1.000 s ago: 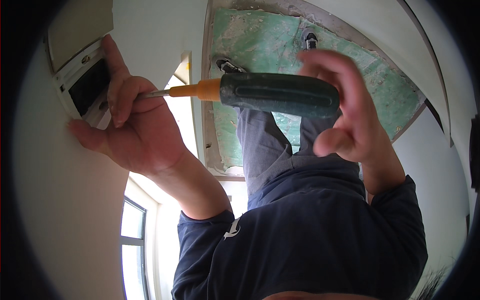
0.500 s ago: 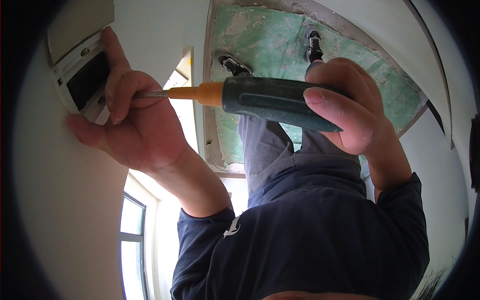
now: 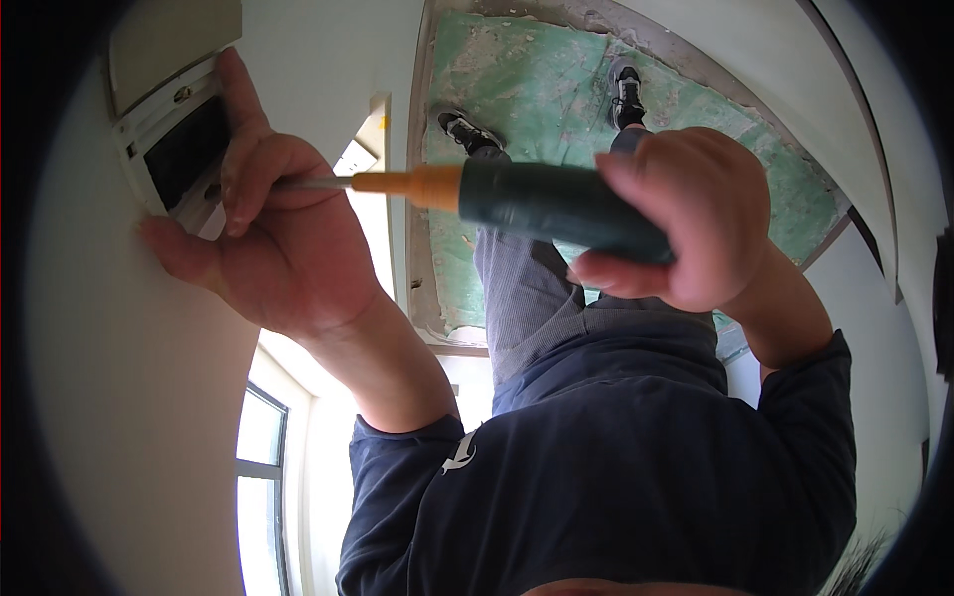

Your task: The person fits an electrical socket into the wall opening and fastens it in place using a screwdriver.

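Note:
My right hand [image 3: 701, 214] is wrapped round the dark green handle of a screwdriver [image 3: 556, 207], slightly blurred by motion. From its orange collar the thin metal shaft runs left into my left hand [image 3: 298, 233], whose middle fingers curl over it. One finger of that hand stretches up along a white switch or socket frame [image 3: 137, 149] on the wall, and the thumb lies at its lower edge. A dark rectangular opening [image 3: 187, 154] shows inside the frame. The screwdriver tip is hidden behind my fingers.
Above the frame, a beige cover plate [image 3: 174, 50] sits against it on the pale wall. A window [image 3: 260, 447] is at lower left. Below me, a green sheet [image 3: 537, 74] with debris covers the floor. At right stands a pale wall [image 3: 865, 298].
My right hand has rolled round the handle, so its back now shows where thumb and fingertips were seen. The screwdriver, left hand and frame sit slightly further right in view.

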`<move>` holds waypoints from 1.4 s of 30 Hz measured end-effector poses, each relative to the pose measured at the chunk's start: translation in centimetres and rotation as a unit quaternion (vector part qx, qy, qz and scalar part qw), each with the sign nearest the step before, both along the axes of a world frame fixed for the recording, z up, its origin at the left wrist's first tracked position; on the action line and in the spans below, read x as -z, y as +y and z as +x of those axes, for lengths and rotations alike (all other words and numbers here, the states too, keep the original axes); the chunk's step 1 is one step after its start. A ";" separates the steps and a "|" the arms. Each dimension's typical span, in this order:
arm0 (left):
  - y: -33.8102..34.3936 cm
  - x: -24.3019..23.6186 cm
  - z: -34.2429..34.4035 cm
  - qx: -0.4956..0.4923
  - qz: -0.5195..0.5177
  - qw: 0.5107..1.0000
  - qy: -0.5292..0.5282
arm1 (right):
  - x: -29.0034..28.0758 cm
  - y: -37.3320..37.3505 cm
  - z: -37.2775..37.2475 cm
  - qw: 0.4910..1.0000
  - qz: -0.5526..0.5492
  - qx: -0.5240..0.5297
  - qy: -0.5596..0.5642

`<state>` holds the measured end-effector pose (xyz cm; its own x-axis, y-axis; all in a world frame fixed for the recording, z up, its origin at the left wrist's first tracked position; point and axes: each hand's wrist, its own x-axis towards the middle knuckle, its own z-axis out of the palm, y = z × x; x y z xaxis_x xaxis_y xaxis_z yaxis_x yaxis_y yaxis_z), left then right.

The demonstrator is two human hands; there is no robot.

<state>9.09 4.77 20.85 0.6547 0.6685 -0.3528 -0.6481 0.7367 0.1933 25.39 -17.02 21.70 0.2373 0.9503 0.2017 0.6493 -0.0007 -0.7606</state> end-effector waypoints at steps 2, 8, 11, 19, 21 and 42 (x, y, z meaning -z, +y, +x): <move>-0.1 -0.2 0.1 -0.008 0.003 1.000 0.020 | -0.5 0.2 0.2 0.950 -0.117 0.075 0.279; -0.5 -0.7 0.6 -0.004 0.017 0.999 0.040 | -1.3 0.5 0.7 0.965 -0.137 0.014 0.222; -0.4 -0.7 0.6 0.004 0.016 0.999 0.049 | -0.9 0.8 0.5 0.992 -0.002 -0.018 -0.125; -0.4 -0.4 -0.1 -0.002 0.008 0.998 0.060 | -3.2 1.2 0.9 0.820 -0.285 0.039 0.495; -0.4 -0.1 0.0 0.003 0.020 0.999 0.028 | -2.9 1.3 1.0 0.923 -0.227 0.012 0.309; -0.3 -0.3 -0.3 0.017 0.008 0.998 0.053 | -1.5 0.9 -1.6 0.998 -0.017 -0.047 -0.039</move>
